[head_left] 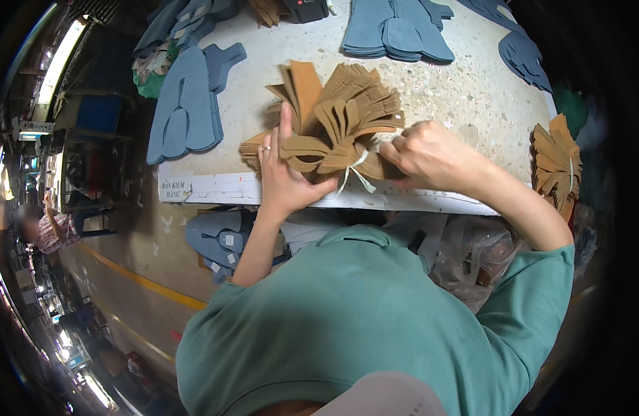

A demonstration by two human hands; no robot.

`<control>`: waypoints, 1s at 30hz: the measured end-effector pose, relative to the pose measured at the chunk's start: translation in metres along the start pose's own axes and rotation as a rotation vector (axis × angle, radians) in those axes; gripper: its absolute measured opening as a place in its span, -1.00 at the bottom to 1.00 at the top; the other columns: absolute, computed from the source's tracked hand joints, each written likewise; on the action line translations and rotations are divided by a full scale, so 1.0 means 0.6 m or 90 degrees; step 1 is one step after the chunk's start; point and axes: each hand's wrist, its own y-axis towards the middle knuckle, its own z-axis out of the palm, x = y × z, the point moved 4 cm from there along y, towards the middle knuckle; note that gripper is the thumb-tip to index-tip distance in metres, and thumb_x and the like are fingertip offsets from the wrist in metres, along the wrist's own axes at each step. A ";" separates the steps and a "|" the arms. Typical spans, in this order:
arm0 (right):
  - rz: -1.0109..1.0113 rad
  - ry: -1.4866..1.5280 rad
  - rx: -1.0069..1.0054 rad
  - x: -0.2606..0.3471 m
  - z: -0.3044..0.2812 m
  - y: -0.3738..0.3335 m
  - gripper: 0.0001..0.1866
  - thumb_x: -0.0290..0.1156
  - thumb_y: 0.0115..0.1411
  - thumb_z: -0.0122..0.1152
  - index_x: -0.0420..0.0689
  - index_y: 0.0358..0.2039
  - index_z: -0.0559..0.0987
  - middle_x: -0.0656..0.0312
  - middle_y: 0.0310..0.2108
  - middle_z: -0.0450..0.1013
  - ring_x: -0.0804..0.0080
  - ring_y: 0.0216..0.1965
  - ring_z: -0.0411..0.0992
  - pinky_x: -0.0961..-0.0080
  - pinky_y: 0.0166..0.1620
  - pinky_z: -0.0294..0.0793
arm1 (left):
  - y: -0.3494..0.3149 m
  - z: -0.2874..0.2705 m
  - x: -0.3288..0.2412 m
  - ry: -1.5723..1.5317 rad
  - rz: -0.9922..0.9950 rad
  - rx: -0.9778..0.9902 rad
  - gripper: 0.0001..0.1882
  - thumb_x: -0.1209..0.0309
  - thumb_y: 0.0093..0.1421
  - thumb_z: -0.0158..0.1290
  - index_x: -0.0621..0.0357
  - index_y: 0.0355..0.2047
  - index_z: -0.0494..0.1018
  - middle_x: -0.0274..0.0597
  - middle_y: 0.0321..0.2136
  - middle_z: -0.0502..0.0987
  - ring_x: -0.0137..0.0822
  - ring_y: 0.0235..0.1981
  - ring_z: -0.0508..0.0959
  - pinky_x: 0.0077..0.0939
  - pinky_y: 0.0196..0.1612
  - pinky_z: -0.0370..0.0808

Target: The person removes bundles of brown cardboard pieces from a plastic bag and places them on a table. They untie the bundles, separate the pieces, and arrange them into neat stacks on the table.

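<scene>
Containers, L to R: below the worktop (486, 90), left, blue-grey cut pieces (219, 239) with white labels, support unclear; below, right, a clear plastic bag (465, 256), brownish and dark contents, too crumpled to identify.

Hands, L to R: left hand (281, 170) open, index finger raised, thumb spread wide, laid against the near left side of a fanned bundle of brown pieces (354, 104); bundle sits on the worktop at its front edge, mid-width, a pale strip (357, 170) around it; right hand (427, 156) curled closed at the bundle's right side; cannot tell what, if anything, is pinched; second brown bundle (556, 163) at far right, also tied.
</scene>
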 end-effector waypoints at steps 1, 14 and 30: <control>0.018 0.008 -0.014 -0.005 0.002 0.004 -0.60 -0.19 -0.10 0.34 -0.28 -0.43 0.49 0.04 -0.71 0.42 0.10 -0.58 0.49 0.29 -0.46 0.50 | 0.002 0.001 0.000 0.014 0.021 -0.021 0.11 0.10 -0.34 0.34 0.19 0.24 0.13 0.09 0.32 0.00 0.07 0.12 0.28 -0.09 0.16 0.18; 0.393 1.249 0.021 0.010 0.121 0.067 -0.56 0.07 0.28 0.01 -0.07 -0.45 0.42 0.37 -0.76 0.23 0.63 -0.80 0.14 0.64 -0.70 0.10 | 0.037 0.014 -0.004 0.080 -0.057 -0.054 0.27 0.00 -0.27 0.34 0.17 0.35 -0.13 0.11 0.06 0.31 0.07 0.10 0.28 -0.03 0.16 0.16; 0.205 0.096 0.081 0.026 0.035 0.023 -0.76 -0.32 0.03 0.20 -0.29 -0.48 0.53 -0.07 -0.57 0.48 0.03 -0.43 0.54 0.26 -0.34 0.53 | 0.032 0.000 0.011 -0.057 -0.035 0.070 0.39 0.17 -0.42 0.37 0.11 0.37 -0.26 0.14 0.07 0.35 0.10 0.01 0.36 -0.11 0.08 0.29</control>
